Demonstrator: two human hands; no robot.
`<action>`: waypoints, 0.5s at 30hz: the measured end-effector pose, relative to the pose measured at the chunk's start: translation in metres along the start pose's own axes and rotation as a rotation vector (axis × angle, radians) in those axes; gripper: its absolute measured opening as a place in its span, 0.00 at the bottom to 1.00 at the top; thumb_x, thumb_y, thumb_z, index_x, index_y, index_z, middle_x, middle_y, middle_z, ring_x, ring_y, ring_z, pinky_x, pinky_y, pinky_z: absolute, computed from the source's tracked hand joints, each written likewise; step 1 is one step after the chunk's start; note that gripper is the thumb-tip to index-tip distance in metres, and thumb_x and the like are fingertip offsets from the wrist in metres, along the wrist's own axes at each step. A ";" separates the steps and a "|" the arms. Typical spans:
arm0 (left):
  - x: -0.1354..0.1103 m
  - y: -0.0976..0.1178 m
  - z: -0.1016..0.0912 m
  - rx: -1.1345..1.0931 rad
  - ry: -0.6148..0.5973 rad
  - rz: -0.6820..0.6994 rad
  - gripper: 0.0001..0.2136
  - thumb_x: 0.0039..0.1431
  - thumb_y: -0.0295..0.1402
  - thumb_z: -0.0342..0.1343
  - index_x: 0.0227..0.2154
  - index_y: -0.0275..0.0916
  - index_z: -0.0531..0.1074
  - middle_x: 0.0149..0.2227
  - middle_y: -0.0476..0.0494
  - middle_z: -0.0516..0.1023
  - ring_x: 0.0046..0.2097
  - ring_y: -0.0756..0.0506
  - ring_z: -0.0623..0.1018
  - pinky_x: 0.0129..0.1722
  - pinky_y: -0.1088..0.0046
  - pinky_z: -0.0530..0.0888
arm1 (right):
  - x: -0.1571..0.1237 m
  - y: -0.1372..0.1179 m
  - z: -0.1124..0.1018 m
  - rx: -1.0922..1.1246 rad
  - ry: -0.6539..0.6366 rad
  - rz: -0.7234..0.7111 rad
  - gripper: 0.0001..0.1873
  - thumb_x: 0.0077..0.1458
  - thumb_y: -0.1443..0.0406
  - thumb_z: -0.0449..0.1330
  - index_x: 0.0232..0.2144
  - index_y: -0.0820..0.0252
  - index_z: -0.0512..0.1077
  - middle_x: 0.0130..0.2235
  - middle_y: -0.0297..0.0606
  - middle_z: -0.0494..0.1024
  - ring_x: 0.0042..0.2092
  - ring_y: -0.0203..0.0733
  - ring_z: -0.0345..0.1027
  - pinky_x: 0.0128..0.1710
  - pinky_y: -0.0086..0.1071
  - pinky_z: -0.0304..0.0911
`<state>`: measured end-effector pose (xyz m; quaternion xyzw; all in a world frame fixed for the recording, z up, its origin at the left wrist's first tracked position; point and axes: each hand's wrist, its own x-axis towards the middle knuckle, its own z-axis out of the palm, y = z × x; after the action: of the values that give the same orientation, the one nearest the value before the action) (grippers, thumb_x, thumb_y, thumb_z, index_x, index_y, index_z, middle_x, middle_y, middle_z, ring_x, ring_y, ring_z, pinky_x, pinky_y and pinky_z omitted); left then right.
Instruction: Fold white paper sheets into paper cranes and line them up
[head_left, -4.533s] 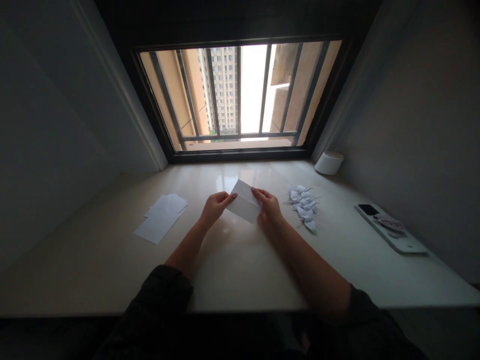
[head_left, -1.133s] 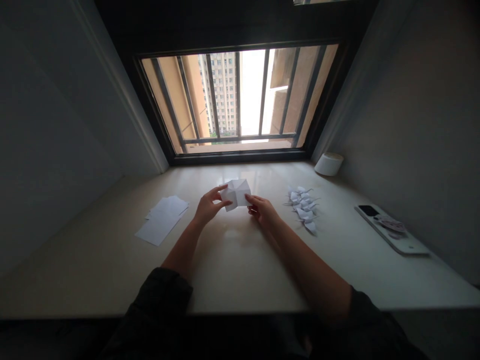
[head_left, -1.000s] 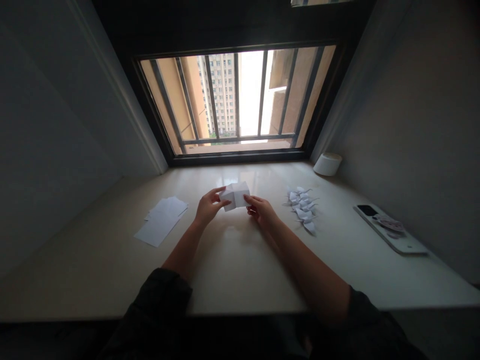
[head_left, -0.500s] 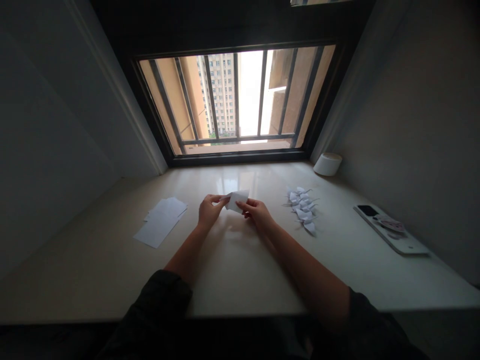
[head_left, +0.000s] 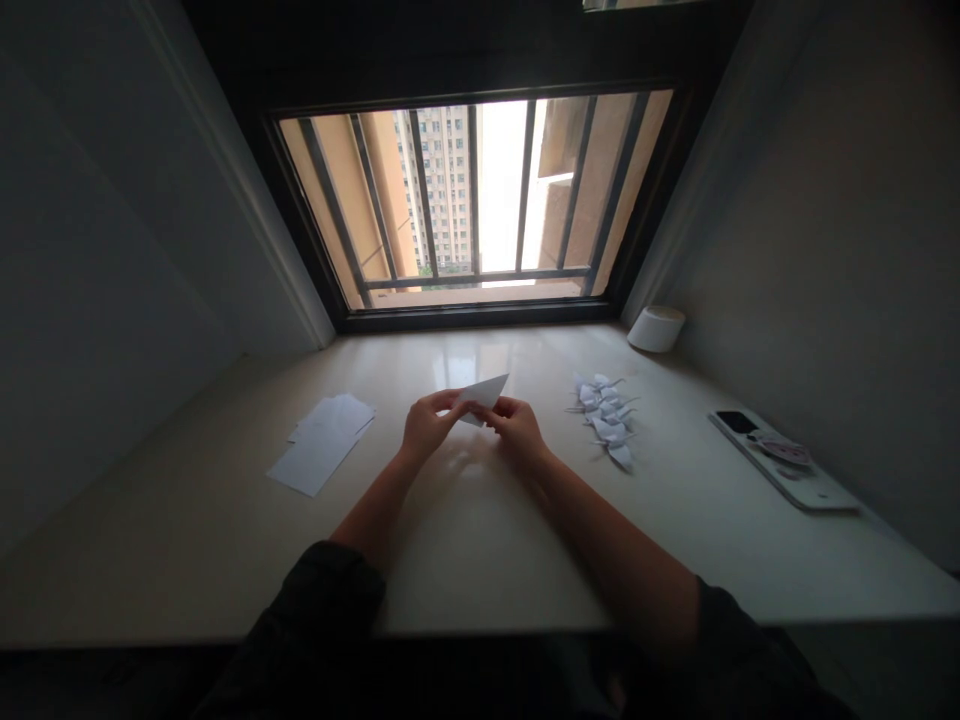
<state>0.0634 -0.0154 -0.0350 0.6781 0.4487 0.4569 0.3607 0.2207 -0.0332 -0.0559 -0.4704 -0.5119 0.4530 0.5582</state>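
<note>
A folded piece of white paper (head_left: 484, 391) is held between both hands above the middle of the pale sill, its pointed corner aimed up and to the right. My left hand (head_left: 431, 424) pinches its left side, thumb and fingers closed on it. On the lower right edge, my right hand (head_left: 519, 424) grips the same paper; some of its fingertips are hidden behind it. Several folded paper cranes (head_left: 604, 412) lie in a cluster to the right of my right hand. Left of my left hand rests a loose stack of white paper sheets (head_left: 324, 446).
A phone (head_left: 780, 462) lies at the right with a small object on its back. In the far right corner stands a white rounded object (head_left: 655, 329). The barred window (head_left: 475, 200) closes off the back, and the sill (head_left: 480, 560) has its front edge near my forearms.
The paper has turned in my hands from a roughly square outline to a narrower, pointed one. My left hand has shifted slightly right, closer to my right hand.
</note>
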 end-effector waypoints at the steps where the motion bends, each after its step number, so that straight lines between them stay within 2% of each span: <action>1: 0.000 -0.001 0.000 -0.010 0.006 -0.007 0.18 0.46 0.45 0.60 0.37 0.40 0.77 0.37 0.42 0.80 0.40 0.41 0.78 0.40 0.68 0.71 | 0.000 0.000 0.000 -0.034 0.008 -0.017 0.19 0.38 0.51 0.64 0.22 0.62 0.74 0.20 0.33 0.70 0.23 0.35 0.59 0.24 0.29 0.52; 8: 0.003 -0.006 -0.001 -0.121 0.069 -0.046 0.17 0.46 0.45 0.60 0.34 0.37 0.78 0.35 0.41 0.80 0.40 0.40 0.78 0.40 0.67 0.72 | -0.002 0.003 -0.001 -0.270 0.015 -0.098 0.19 0.39 0.48 0.63 0.21 0.59 0.72 0.21 0.32 0.69 0.23 0.35 0.58 0.24 0.30 0.54; 10: 0.003 -0.006 -0.002 -0.082 0.117 -0.049 0.17 0.45 0.45 0.60 0.33 0.38 0.79 0.34 0.42 0.81 0.39 0.40 0.78 0.39 0.68 0.71 | -0.002 0.000 -0.002 -0.268 0.085 -0.123 0.21 0.38 0.48 0.64 0.27 0.58 0.72 0.26 0.34 0.72 0.26 0.37 0.62 0.27 0.31 0.57; 12: 0.003 -0.005 -0.003 -0.034 0.161 -0.057 0.16 0.45 0.45 0.61 0.32 0.40 0.79 0.33 0.43 0.81 0.37 0.40 0.78 0.38 0.68 0.71 | -0.003 -0.004 -0.004 -0.277 0.226 -0.176 0.27 0.38 0.48 0.64 0.38 0.57 0.69 0.35 0.38 0.74 0.31 0.40 0.64 0.30 0.33 0.61; 14: 0.002 -0.006 -0.003 0.012 0.174 -0.053 0.15 0.44 0.44 0.61 0.32 0.41 0.79 0.33 0.44 0.81 0.37 0.40 0.78 0.37 0.69 0.71 | -0.005 -0.010 -0.006 -0.336 0.356 -0.287 0.33 0.38 0.49 0.65 0.46 0.56 0.65 0.44 0.42 0.71 0.39 0.44 0.65 0.35 0.36 0.63; 15: 0.002 -0.006 -0.003 0.027 0.165 -0.042 0.14 0.45 0.44 0.61 0.33 0.42 0.79 0.33 0.44 0.81 0.37 0.40 0.78 0.37 0.69 0.71 | -0.006 -0.014 -0.008 -0.379 0.366 -0.369 0.34 0.39 0.50 0.66 0.48 0.55 0.64 0.48 0.44 0.69 0.44 0.47 0.64 0.39 0.39 0.63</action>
<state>0.0595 -0.0111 -0.0385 0.6335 0.4972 0.4973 0.3229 0.2281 -0.0412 -0.0436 -0.5387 -0.5551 0.1486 0.6161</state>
